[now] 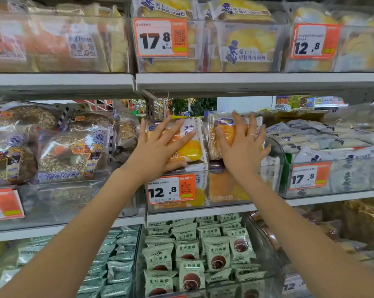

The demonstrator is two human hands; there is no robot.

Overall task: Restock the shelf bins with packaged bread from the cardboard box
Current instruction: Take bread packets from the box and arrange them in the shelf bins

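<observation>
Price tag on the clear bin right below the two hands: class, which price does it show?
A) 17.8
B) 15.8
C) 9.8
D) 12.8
D: the orange price tag on the front of the clear bin, under the left hand and right hand pressing on the yellow bread packets, reads 12.8.
</observation>
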